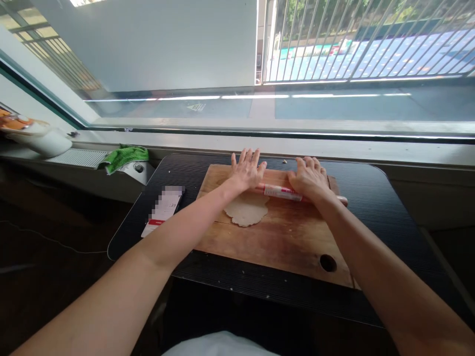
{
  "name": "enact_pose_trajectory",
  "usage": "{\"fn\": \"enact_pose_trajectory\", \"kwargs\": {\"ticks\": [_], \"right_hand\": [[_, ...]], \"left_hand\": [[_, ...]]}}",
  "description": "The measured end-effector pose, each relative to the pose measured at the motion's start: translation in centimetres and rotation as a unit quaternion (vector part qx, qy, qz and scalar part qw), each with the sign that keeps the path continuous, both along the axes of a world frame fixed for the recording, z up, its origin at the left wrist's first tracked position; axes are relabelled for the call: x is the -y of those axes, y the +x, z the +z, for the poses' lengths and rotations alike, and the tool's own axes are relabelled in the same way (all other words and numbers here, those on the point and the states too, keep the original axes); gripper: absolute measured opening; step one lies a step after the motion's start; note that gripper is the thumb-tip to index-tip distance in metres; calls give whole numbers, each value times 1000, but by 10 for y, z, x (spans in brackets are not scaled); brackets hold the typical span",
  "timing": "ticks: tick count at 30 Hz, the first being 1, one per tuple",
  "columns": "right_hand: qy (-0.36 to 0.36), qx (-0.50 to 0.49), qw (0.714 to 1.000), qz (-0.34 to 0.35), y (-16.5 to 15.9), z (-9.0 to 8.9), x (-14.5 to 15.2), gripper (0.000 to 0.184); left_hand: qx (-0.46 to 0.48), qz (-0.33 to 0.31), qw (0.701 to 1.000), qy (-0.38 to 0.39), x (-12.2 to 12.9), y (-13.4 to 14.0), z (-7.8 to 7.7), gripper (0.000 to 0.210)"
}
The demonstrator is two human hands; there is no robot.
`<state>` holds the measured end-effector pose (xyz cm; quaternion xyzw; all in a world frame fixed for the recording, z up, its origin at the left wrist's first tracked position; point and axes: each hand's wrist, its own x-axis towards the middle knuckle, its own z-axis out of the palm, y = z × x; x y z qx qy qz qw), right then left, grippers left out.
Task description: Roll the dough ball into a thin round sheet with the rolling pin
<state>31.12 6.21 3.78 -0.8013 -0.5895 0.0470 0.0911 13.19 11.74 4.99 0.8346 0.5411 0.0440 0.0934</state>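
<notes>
A wooden rolling pin (282, 193) with a printed label lies across the far part of a wooden cutting board (282, 247). My left hand (248, 169) rests on the pin's left part, fingers stretched out and spread toward the window. On its right part lies my right hand (308, 175), palm down, with the fingers reaching forward over it. A flat, ragged-edged piece of rolled dough (246, 210) is on the board below my left hand. Its far edge is hidden by the hand and the pin.
The board sits on a black table (374, 212). A phone (163, 210) lies left of the board. Beyond the table's left side are a green cloth (124, 157) and a white bucket (44, 138). A window sill (208, 140) runs behind the table. The board has a round hole (328, 263).
</notes>
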Motion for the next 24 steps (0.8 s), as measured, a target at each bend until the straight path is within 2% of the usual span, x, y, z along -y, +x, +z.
{"fn": "enact_pose_trajectory", "kwargs": {"ticks": [3, 6, 8, 11, 13, 15, 17, 20, 22, 24], "right_hand": [[11, 13, 998, 55, -10, -5, 40, 56], [63, 61, 990, 110, -19, -11, 79, 54], [56, 55, 991, 106, -16, -9, 72, 54], [-5, 14, 999, 40, -4, -3, 26, 59], [-23, 3, 1000, -4, 1, 1, 5, 62], [-25, -3, 1000, 0, -1, -1, 11, 61], [-7, 2, 999, 45, -7, -7, 37, 58], [64, 41, 993, 86, -14, -13, 68, 53], [58, 38, 995, 74, -12, -11, 61, 54], [15, 18, 999, 38, -8, -5, 38, 59]], "left_hand": [[11, -50, 998, 38, 36, -19, -9, 62], [15, -93, 992, 89, 71, -37, -17, 61], [14, -89, 992, 88, 65, -34, -15, 61], [11, -51, 998, 37, 25, -13, -5, 60], [11, -23, 1000, 7, 7, -4, 1, 61], [17, -25, 1000, 5, 12, -7, -1, 62], [29, -53, 998, 36, 36, -19, -9, 61], [39, -89, 992, 84, 64, -33, -18, 60], [34, -85, 993, 78, 57, -29, -16, 61], [23, -66, 997, 41, 34, -18, -10, 62]]}}
